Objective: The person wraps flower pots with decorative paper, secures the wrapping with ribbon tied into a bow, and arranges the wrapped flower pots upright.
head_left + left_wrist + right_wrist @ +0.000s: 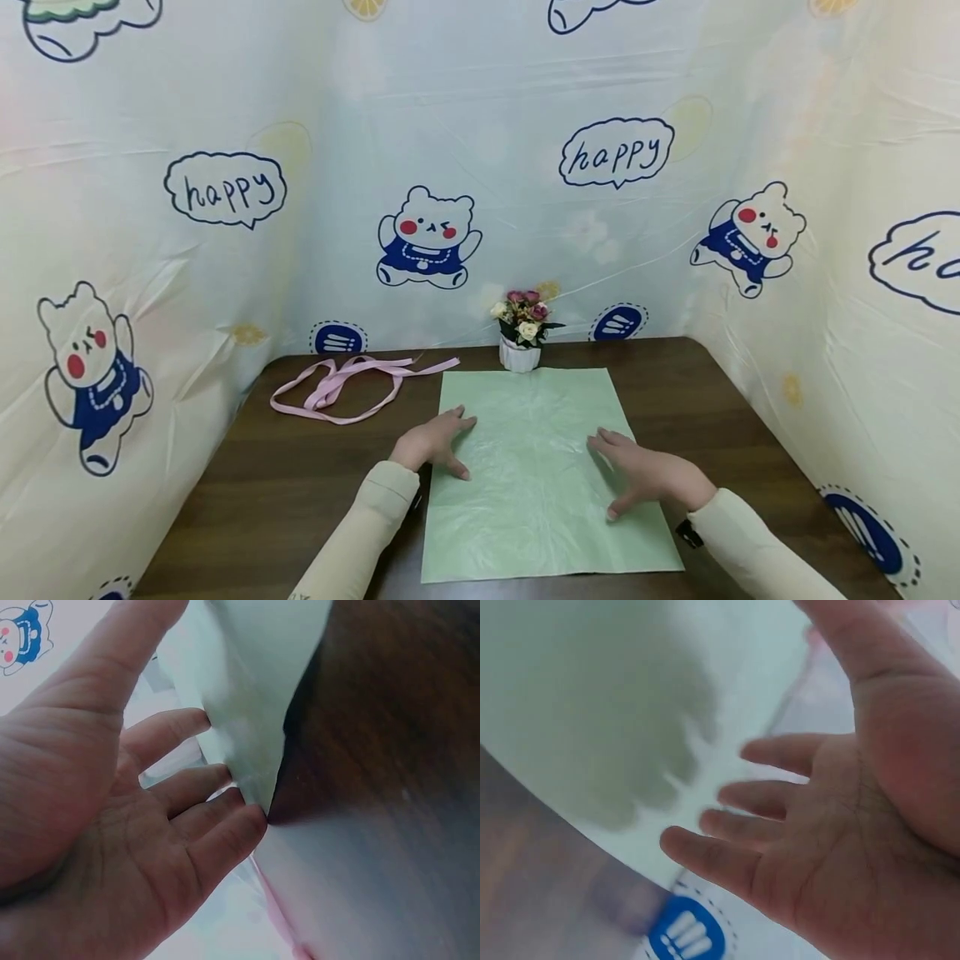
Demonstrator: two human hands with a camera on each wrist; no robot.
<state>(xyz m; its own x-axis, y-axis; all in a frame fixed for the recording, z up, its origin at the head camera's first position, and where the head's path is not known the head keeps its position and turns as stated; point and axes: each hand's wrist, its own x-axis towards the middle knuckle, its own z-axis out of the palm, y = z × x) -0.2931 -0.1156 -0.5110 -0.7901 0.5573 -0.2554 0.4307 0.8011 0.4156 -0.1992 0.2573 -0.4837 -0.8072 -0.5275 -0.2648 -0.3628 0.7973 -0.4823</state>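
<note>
A large pale green sheet of thin paper (536, 492) lies flat on the dark wooden table, lightly creased. My left hand (435, 446) is at its left edge, thumb and fingers spread apart. In the left wrist view the fingertips (247, 821) touch the sheet near its edge. Over the right part of the sheet is my right hand (645, 475), thumb and fingers apart. The right wrist view shows these fingers (712, 851) extended above the paper, casting a shadow on it. Neither hand grips anything.
A loosely looped pink ribbon (330, 392) lies at the back left of the table (247, 492). Behind the sheet stands a small white pot (519, 357) of artificial flowers (527, 317). A printed cloth (510, 108) encloses the back and sides.
</note>
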